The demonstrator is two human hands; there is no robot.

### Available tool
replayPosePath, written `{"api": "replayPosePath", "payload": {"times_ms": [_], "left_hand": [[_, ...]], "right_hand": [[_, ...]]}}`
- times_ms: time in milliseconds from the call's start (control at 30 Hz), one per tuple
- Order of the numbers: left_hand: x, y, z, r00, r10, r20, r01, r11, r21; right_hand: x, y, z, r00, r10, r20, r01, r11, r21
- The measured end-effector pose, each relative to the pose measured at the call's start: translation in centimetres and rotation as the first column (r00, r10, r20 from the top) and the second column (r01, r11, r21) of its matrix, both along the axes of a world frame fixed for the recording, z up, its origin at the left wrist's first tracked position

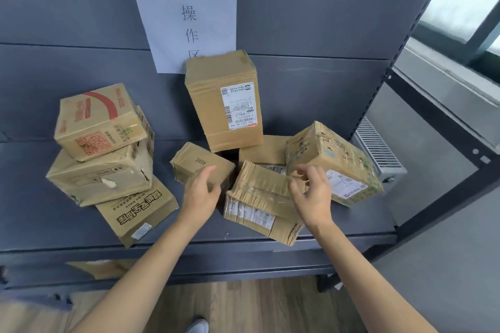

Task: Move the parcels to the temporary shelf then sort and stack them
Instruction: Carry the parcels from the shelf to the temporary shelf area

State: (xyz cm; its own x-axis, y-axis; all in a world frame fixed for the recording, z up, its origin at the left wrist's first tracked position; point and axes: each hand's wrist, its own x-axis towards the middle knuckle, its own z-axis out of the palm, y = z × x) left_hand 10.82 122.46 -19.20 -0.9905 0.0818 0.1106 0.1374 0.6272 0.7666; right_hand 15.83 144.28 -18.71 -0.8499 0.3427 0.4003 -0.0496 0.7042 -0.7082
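1. Reaching in over the grey shelf [54,224], both bare hands sit among the parcels at its middle.
2. Left hand [201,189] rests on the near end of the small box printed "AEBE" [198,161], fingers bent over its edge and thumb spread; whether it truly grips the box I cannot tell.
3. Right hand [311,194] hovers at the top edge of the crumpled flat parcel [257,197], fingers loosely curled and slightly apart, fingertips close to the cardboard; I cannot tell whether they pinch it.
4. That crumpled parcel lies tilted near the shelf's front edge, a white label on its near face.
5. Just right of it sits a battered box with green print [324,151], also tilted, label facing forward.
6. Behind the two, a plain brown box [263,151] lies flat, mostly hidden.
7. A tall box with a shipping label [216,105] stands upright at the back, against the shelf's rear panel.
8. On the left, three boxes are piled: a red-printed box [94,119] on top, a torn box [94,178] beneath it, and a box with bold black characters [135,208] at the bottom.
9. A white paper sign [186,8] with printed characters hangs on the rear panel.
10. Below, wooden floor [257,305] shows, and to the right a window [468,0].
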Motion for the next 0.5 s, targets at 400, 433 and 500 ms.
{"api": "replayPosePath", "payload": {"times_ms": [400, 433, 500], "left_hand": [[4.8, -20.1, 4.8, 0.878, 0.414, -0.241, -0.464, 0.858, -0.218], [5.6, -22.4, 5.1, 0.847, 0.466, -0.255, -0.520, 0.825, -0.221], [7.5, -26.9, 5.7, 0.787, 0.555, -0.268, -0.611, 0.761, -0.218]], "right_hand": [[-5.3, -21.3, 3.7, 0.775, 0.621, 0.116, -0.626, 0.780, 0.009], [-5.4, -23.7, 4.1, 0.738, 0.666, 0.111, -0.671, 0.741, 0.013], [-5.5, -29.0, 4.9, 0.654, 0.750, 0.096, -0.755, 0.655, 0.025]]}}
